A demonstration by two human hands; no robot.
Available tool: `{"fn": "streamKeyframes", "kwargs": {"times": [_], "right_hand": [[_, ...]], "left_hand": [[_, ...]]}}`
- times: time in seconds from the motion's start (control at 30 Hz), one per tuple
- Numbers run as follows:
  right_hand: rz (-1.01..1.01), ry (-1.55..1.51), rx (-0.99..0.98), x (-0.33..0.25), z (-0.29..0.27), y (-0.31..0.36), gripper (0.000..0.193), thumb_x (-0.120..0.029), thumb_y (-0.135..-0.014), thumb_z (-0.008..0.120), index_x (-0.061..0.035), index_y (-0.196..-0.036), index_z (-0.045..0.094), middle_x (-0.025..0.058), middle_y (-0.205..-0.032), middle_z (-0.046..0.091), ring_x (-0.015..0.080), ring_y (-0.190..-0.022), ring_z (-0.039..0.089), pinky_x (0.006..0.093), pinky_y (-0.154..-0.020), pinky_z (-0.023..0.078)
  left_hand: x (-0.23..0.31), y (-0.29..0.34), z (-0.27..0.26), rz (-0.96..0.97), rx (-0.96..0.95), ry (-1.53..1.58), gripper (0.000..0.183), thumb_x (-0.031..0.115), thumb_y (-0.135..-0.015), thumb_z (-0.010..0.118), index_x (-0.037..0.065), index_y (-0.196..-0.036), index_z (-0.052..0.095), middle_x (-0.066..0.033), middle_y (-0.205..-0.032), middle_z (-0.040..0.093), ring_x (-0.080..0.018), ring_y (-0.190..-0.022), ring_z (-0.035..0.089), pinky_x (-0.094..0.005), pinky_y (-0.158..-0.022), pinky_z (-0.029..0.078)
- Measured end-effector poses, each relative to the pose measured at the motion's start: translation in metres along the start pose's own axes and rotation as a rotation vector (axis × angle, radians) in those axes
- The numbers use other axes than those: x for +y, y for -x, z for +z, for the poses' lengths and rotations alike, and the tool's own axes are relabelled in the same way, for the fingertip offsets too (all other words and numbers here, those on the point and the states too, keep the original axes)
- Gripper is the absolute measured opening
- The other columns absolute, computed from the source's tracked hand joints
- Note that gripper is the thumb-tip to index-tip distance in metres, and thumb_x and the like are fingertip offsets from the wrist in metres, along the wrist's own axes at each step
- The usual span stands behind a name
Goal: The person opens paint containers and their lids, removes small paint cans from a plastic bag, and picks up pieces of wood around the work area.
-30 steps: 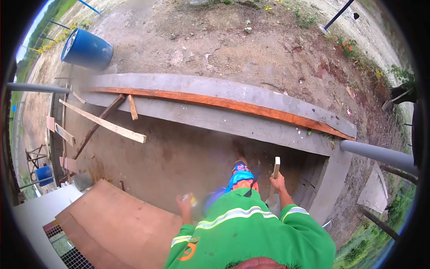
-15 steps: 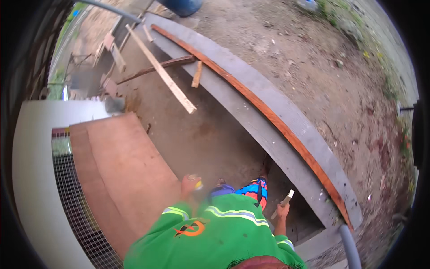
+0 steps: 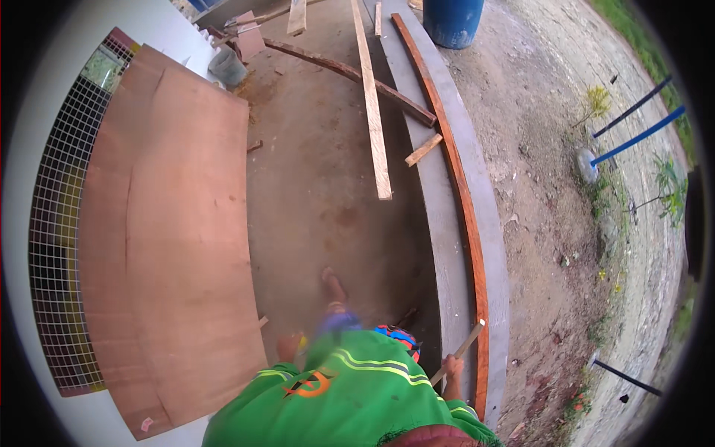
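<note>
My right hand (image 3: 452, 366) is closed round a short wooden stick (image 3: 468, 340) with a pale end, slanting up over the ledge. Beside it runs a long reddish-brown board (image 3: 463, 205), lying along the grey concrete ledge (image 3: 488, 216). My left hand (image 3: 287, 348) hangs low by the plywood sheet's edge, blurred and partly hidden by my green sleeve. A small yellow object (image 3: 302, 343) shows at its fingers; its kind is not clear.
A plywood sheet (image 3: 186, 216) leans over a wire-mesh window (image 3: 59, 216) on the left. Ahead, a pale plank (image 3: 372, 112), a dark beam (image 3: 350, 72) and a short wood block (image 3: 424, 150) lie across my way. A blue drum (image 3: 453, 22) and grey bucket (image 3: 227, 67) stand farther off.
My view has swung left, so the ledge and board now run nearly straight ahead. One foot has come forward. The stick stays in my right hand, and the yellow object by my left.
</note>
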State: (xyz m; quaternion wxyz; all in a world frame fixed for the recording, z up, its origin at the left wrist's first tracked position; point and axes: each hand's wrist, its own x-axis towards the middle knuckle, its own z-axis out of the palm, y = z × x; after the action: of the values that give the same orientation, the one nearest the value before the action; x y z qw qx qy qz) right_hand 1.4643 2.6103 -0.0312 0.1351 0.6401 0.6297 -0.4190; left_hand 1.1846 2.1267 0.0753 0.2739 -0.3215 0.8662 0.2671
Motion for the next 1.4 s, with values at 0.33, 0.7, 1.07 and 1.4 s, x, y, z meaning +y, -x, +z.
{"fn": "streamKeyframes", "kwargs": {"times": [0.33,0.7,1.07,1.4], "right_hand": [[-0.516,0.856,-0.104,-0.216,0.11,-0.019,0.038,-0.033,-0.085,0.052,-0.0005,-0.072,0.068,0.016,-0.07,0.066,0.0301,-0.066,0.068,0.0443,-0.059,0.054],[-0.305,0.81,-0.424,-0.441,0.27,-0.08,0.039,-0.033,-0.083,0.059,0.0003,-0.099,0.071,0.0159,-0.082,0.068,0.0239,-0.073,0.067,0.0405,-0.061,0.052],[-0.301,-0.06,-0.452,-0.943,0.399,-0.089,0.036,-0.029,-0.084,0.056,-0.0013,-0.061,0.052,0.0119,-0.051,0.048,0.0286,-0.037,0.05,0.0422,-0.036,0.043],[-0.414,0.057,0.261,-1.302,0.436,-0.079,0.039,-0.032,-0.087,0.056,0.0055,-0.088,0.067,0.0221,-0.065,0.062,0.0332,-0.055,0.066,0.0459,-0.05,0.051]], "left_hand": [[0.029,-0.198,-0.085,0.035,0.047,0.216,0.056,0.054,-0.07,0.075,0.005,-0.098,0.072,-0.0199,-0.096,0.069,-0.0353,-0.093,0.065,-0.0453,-0.084,0.05],[0.333,-0.468,-0.214,0.204,0.247,0.481,0.073,0.049,-0.069,0.082,-0.001,-0.118,0.062,-0.0254,-0.118,0.062,-0.0397,-0.108,0.06,-0.0474,-0.091,0.048],[0.367,-0.617,-0.264,-0.049,0.358,0.526,0.061,0.045,-0.068,0.084,-0.004,-0.101,0.068,-0.0134,-0.086,0.069,-0.0204,-0.075,0.067,-0.0352,-0.071,0.055],[0.578,-0.866,-0.361,-0.128,0.125,0.495,0.065,0.059,-0.071,0.072,-0.004,-0.09,0.072,-0.0195,-0.096,0.07,-0.0327,-0.096,0.065,-0.0436,-0.092,0.046]]}}
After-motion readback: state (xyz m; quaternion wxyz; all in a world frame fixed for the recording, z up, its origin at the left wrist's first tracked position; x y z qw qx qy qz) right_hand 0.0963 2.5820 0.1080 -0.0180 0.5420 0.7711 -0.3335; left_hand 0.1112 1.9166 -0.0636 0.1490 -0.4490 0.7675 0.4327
